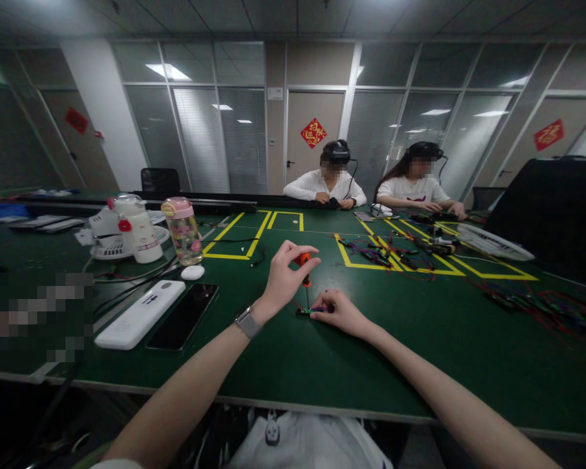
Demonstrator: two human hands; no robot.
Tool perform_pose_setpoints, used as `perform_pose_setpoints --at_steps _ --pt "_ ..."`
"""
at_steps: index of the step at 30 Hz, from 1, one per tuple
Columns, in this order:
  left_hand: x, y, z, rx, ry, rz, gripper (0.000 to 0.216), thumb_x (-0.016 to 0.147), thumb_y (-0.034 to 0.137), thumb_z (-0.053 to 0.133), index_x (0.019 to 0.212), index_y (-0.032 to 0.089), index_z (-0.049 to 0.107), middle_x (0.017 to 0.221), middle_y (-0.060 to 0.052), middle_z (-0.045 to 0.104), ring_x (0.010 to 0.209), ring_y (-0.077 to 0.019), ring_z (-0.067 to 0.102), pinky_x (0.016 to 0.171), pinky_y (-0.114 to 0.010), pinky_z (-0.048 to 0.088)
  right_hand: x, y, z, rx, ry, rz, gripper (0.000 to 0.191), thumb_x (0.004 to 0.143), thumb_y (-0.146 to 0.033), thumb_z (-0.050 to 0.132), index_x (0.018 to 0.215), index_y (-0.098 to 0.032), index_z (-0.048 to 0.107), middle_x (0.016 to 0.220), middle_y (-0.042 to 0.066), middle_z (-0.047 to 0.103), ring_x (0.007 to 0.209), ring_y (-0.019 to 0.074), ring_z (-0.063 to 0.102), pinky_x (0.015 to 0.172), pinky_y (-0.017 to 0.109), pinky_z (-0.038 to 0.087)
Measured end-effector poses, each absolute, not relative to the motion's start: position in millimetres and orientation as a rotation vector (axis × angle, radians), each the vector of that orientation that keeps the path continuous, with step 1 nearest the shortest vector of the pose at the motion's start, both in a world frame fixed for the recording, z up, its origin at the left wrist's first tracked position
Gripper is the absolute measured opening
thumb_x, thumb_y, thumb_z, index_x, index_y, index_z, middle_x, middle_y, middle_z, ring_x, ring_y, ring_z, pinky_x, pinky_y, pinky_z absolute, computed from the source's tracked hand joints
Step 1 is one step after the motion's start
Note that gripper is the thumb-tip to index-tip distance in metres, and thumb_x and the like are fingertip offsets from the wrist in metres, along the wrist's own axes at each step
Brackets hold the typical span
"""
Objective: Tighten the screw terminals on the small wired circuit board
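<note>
My left hand (284, 277) is closed around the orange handle of a small screwdriver (304, 270), which stands upright with its tip down on a small green circuit board (306, 311). My right hand (339, 311) rests on the green table (293, 365) and pinches that board to hold it in place. A watch sits on my left wrist.
A white power bank (139, 314) and a black phone (183, 316) lie to the left, with a clear bottle (183, 231) and a white appliance (134, 229) behind. Wired boards (385, 254) lie inside yellow tape marks. Two people sit across the table. More cables lie far right.
</note>
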State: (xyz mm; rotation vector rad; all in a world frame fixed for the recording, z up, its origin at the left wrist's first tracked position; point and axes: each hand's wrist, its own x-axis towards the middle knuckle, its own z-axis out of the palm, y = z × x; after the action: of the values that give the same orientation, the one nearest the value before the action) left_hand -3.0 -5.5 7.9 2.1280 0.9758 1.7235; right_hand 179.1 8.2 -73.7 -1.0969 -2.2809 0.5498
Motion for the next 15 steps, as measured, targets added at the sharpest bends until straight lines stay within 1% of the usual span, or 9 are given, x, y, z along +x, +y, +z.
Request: perform_pose_setpoints --at_steps 2,5,6,8,10,13,15 --pt "-3.3 -7.2 8.4 2.174 0.979 1.705 0.020 0.091 0.027 0.058 0.104 0.021 0.071 0.089 -0.003 0.056 0.083 -0.0144 0.056 0.079 -0.028 0.047 178.9 7.8 -73.1 -1.104 -2.280 0.558 0.012 0.078 -0.029 0.073 0.079 -0.017 0.070 0.065 -0.002 0.057 0.068 0.0154 0.053 0.071 0.029 0.038" --pt "-2.6 -8.1 7.6 2.189 0.861 1.619 0.031 0.098 0.022 0.042 0.121 0.023 0.062 0.107 -0.006 0.061 0.100 -0.0160 0.058 0.091 -0.031 0.046 178.8 7.2 -72.1 -1.105 -2.277 0.564 0.012 0.077 -0.027 0.073 0.079 -0.016 0.071 0.066 -0.001 0.058 0.069 0.0156 0.054 0.072 0.029 0.038" --pt "-2.2 -7.9 7.1 2.167 0.817 1.582 0.034 0.099 0.021 0.039 0.125 0.022 0.059 0.112 -0.006 0.062 0.103 -0.0163 0.059 0.093 -0.031 0.046 178.9 7.1 -71.9 -1.104 -2.276 0.564 0.011 0.077 -0.027 0.073 0.079 -0.016 0.071 0.066 -0.001 0.058 0.069 0.0156 0.054 0.073 0.029 0.038" --pt "-1.7 -7.1 6.7 2.118 0.769 1.517 0.034 0.099 0.023 0.038 0.128 0.022 0.056 0.113 -0.007 0.064 0.099 -0.0161 0.063 0.089 -0.031 0.049 179.1 7.0 -71.7 -1.100 -2.277 0.566 0.011 0.077 -0.027 0.073 0.079 -0.017 0.070 0.066 -0.001 0.059 0.069 0.0157 0.054 0.073 0.029 0.039" --pt "-1.7 -6.2 7.1 2.128 0.800 1.507 0.031 0.098 0.025 0.043 0.125 0.021 0.058 0.104 -0.006 0.066 0.090 -0.0155 0.065 0.082 -0.029 0.051 179.2 6.8 -71.5 -1.097 -2.275 0.571 0.011 0.078 -0.028 0.073 0.079 -0.017 0.070 0.066 -0.001 0.059 0.069 0.0158 0.054 0.072 0.029 0.039" --pt "-3.0 -6.4 8.8 2.252 0.917 1.600 0.022 0.092 0.029 0.057 0.109 0.021 0.067 0.089 -0.004 0.063 0.081 -0.0151 0.061 0.078 -0.028 0.049 178.9 6.0 -70.8 -1.101 -2.266 0.577 0.011 0.077 -0.028 0.073 0.078 -0.017 0.070 0.066 -0.001 0.059 0.069 0.0157 0.054 0.072 0.029 0.039" --pt "-4.0 -7.8 9.5 2.318 0.968 1.647 0.019 0.090 0.031 0.061 0.102 0.020 0.069 0.085 -0.003 0.061 0.078 -0.0151 0.058 0.075 -0.028 0.048 178.5 5.6 -70.5 -1.100 -2.263 0.580 0.010 0.077 -0.027 0.073 0.078 -0.017 0.070 0.065 -0.001 0.058 0.068 0.0156 0.054 0.071 0.028 0.039"
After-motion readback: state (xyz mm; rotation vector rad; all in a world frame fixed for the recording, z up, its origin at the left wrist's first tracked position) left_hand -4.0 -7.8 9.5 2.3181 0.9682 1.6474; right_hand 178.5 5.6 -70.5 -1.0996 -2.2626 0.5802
